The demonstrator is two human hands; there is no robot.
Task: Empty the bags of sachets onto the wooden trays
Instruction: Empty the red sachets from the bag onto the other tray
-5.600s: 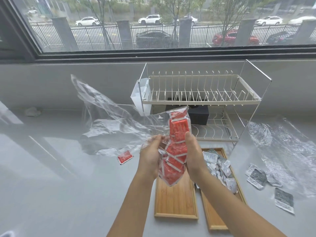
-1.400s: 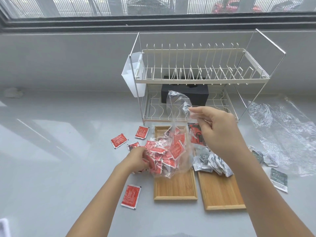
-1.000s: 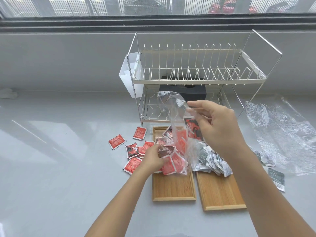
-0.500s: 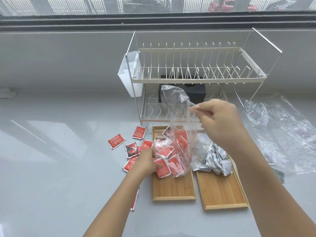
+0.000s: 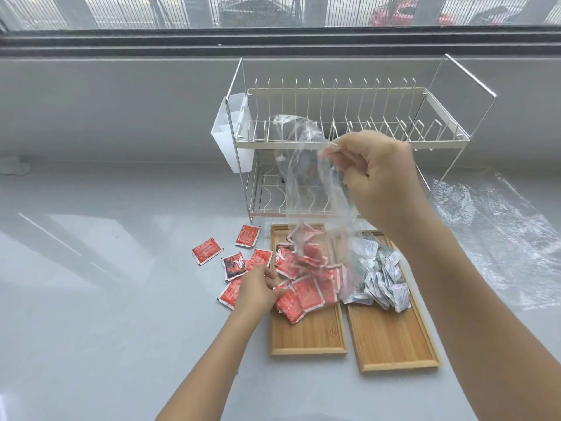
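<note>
Head view: the right hand [image 5: 381, 180] holds a clear plastic bag [image 5: 309, 183] up by its closed end, fingers [image 5: 340, 147] pinched together on the film, so the bag hangs with its long axis near vertical and its mouth down over the left wooden tray [image 5: 308, 335]. The bag looks almost drained. The red sachets [image 5: 306, 287] lie in a heap at the far half of that tray, right under the mouth, with the film's lower edge draped among them; whether one or two are caught inside I cannot tell.

The left hand [image 5: 258, 288] is low at the heap's left edge, its fingers curled together on the sachets overhanging the tray rim. Several loose red sachets [image 5: 233, 259] sit on the grey worktop [image 5: 106, 284] just left of the tray, directly beside and beyond this hand.

The right wooden tray [image 5: 394, 338] carries a pile of silver sachets [image 5: 382, 278] at its far end. A wire dish rack [image 5: 349, 141] stands behind both trays, and another crumpled clear bag [image 5: 501, 232] lies on the worktop to the right.

Judging from this, the strays lie left of the tray, so the left hand is much the nearer for sweeping them rightward onto the wood, while the right need only lift the bag straight up and clear.
</note>
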